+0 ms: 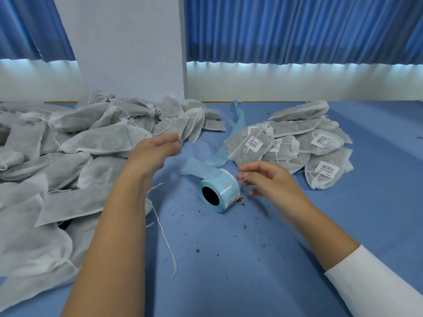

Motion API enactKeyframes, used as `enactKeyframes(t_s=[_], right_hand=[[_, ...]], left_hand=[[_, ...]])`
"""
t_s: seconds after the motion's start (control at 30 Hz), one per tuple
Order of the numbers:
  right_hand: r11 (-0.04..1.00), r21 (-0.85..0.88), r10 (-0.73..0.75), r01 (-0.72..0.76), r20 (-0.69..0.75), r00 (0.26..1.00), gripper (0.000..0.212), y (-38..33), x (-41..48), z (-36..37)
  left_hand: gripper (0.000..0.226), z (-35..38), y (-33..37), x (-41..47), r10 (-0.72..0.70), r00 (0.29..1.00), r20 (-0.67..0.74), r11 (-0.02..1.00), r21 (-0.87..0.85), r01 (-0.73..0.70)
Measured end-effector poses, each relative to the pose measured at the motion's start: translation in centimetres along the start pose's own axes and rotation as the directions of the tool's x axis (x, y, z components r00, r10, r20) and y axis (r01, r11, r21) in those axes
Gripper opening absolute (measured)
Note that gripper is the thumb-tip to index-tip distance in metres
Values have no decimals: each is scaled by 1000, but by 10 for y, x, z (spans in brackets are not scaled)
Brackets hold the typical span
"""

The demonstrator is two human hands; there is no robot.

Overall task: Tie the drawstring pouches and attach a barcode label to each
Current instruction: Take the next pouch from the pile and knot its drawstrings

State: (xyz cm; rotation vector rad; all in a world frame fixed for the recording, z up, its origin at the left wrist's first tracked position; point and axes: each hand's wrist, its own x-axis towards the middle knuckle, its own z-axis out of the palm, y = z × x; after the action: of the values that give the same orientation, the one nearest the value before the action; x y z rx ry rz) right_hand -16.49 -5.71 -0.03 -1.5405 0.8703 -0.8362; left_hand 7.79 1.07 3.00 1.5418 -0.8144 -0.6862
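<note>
- Blue cloth covers the whole worktop (229,271), and dark crumbs (241,203) are scattered across its middle.
- Beyond the far edge, pleated blue curtains (297,28) hang on both sides of one pale pillar (128,46), with a white wall band glowing beneath them.
- Along the left edge and up to the far edge lies a big heap of unlabelled pouches (68,138), grey-white with strings trailing, too many and too overlapped to count.
- Towards the far right sits a smaller pile of labelled pouches (293,128); five barcode labels (254,144) show, and the pouches underneath can't be counted exactly.
- One label roll (225,191) lies on its side mid-worktop, its pale blue backing strip (238,126) running off towards the far edge.
- One loose string (166,236) lies on the cloth near the heap, towards the near edge.
- Left hand (158,147) is at the heap's inner edge, fingers relaxed and gripping nothing; motion blur hides whether the tips touch the nearest pouch.
- Right hand (267,179) hovers just right of the roll, fingers loosely spread, holding nothing, with a white sleeve (370,282) on that arm.
</note>
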Motion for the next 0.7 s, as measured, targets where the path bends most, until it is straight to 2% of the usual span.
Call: enactKeyframes(t_s=[0.1, 0.2, 0.33, 0.47, 0.7], right_hand=[[990, -25, -139, 138, -33, 990, 19, -3, -4, 0], [967, 3, -256, 256, -20, 966, 24, -5, -8, 2], [962, 37, -269, 269, 6, 963, 31, -5, -11, 6], [966, 95, -239, 239, -10, 971, 35, -6, -10, 8], [973, 165, -166, 164, -4, 986, 26, -10, -11, 9]], left_hand=[[19, 7, 17, -18, 87, 983, 163, 994, 55, -97], [20, 16, 26, -31, 112, 935, 337, 976, 140, -167], [21, 29, 30, -38, 111, 874, 472, 949, 211, -234], [22, 40, 29, -42, 121, 829, 546, 940, 206, -273], [19, 47, 28, -43, 176, 831, 527, 957, 107, -270]])
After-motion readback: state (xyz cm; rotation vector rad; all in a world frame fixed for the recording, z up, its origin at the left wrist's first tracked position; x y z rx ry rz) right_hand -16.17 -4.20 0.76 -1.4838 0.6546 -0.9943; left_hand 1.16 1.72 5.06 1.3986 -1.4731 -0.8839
